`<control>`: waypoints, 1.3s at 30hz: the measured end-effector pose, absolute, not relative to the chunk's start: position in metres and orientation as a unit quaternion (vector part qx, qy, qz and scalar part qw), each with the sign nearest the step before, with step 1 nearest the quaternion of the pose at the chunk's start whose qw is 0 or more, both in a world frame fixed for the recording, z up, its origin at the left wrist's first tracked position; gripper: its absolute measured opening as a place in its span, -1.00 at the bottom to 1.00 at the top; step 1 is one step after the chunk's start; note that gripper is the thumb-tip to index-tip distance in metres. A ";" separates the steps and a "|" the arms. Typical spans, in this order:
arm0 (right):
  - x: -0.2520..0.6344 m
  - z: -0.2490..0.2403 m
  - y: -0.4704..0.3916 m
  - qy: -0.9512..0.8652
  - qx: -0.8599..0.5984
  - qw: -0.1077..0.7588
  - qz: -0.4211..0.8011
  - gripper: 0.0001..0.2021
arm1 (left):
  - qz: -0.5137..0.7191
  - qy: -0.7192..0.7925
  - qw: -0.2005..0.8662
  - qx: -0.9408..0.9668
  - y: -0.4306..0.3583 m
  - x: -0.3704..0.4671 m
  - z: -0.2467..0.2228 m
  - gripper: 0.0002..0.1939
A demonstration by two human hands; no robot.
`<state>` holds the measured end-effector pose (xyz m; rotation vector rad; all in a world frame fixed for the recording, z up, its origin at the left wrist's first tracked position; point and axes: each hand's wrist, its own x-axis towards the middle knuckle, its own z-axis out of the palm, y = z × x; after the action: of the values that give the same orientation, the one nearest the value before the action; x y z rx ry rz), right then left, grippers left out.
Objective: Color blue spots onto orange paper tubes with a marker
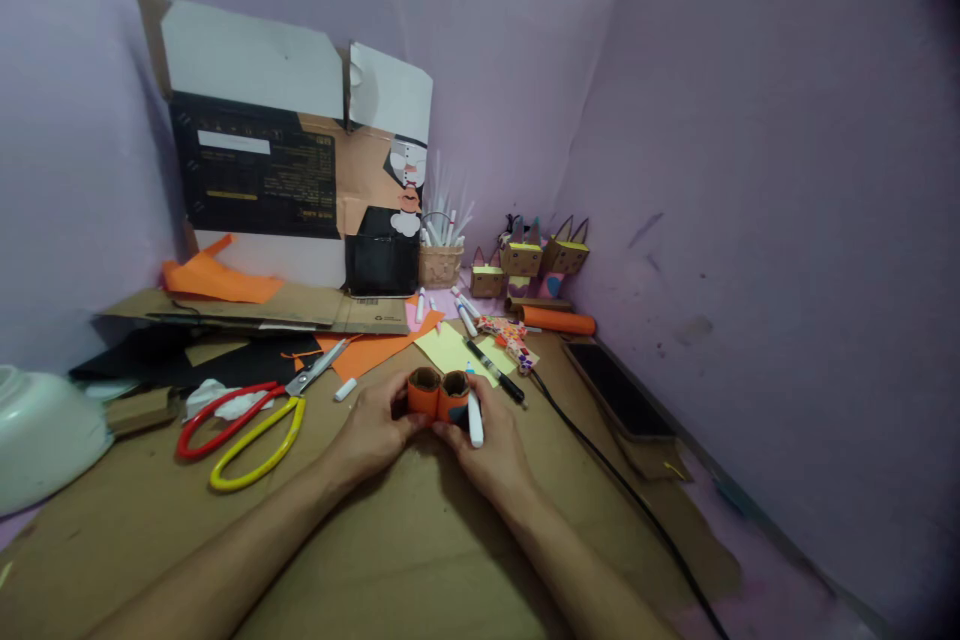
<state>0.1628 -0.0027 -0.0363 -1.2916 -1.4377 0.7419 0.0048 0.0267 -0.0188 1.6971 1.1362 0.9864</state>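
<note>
Two short orange paper-covered cardboard tubes [423, 398] stand upright side by side in front of me, their brown insides showing at the top. My left hand [379, 422] is closed on the left tube, thumb at its lower front. From the other side, my right hand [491, 445] grips the right tube, which bears a dark bluish patch low on its front. A white marker [475, 418] with a blue tip end is also tucked in my right hand. To the left of my hands lies a small white marker cap [345, 390].
Scissors [259, 430] with red and yellow handles lie left, beside a pale bowl [45, 440]. A black pen [495, 370], a cable [622, 480] and a phone [619, 390] are to the right. Behind stand a basket [441, 266], cardboard animal figures [523, 260] and an unfolded box [259, 170].
</note>
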 end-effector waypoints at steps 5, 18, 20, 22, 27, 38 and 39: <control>0.162 -0.034 -0.003 -0.604 -0.544 0.495 0.307 -0.62 | 0.383 0.464 0.398 0.693 0.025 0.006 -0.016 -0.72; 0.217 -0.003 -0.001 -0.475 -0.451 0.618 0.435 -0.50 | 0.388 0.449 0.412 0.691 0.030 0.002 -0.028 -0.60; 0.221 0.006 0.003 -0.507 -0.437 0.603 0.434 -0.50 | 0.397 0.449 0.413 0.686 0.031 0.002 -0.028 -0.60; 0.218 0.011 0.006 -0.554 -0.421 0.572 0.434 -0.49 | 0.411 0.446 0.432 0.668 0.031 0.002 -0.028 -0.57; 0.190 -0.003 0.008 -0.646 -0.432 0.498 0.383 -0.38 | 0.453 0.436 0.481 0.612 0.031 0.002 -0.029 -0.48; 0.241 0.022 0.021 -0.691 -0.548 0.445 0.158 -0.67 | 0.485 0.460 0.531 0.520 0.027 -0.001 -0.013 -0.54; 0.252 0.025 0.027 -0.685 -0.571 0.428 0.147 -0.67 | 0.485 0.464 0.542 0.506 0.027 -0.002 -0.011 -0.53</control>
<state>0.2525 0.0265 0.0249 -1.4264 -1.7103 0.3679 -0.0023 0.0268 -0.0108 1.2014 1.1013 1.1513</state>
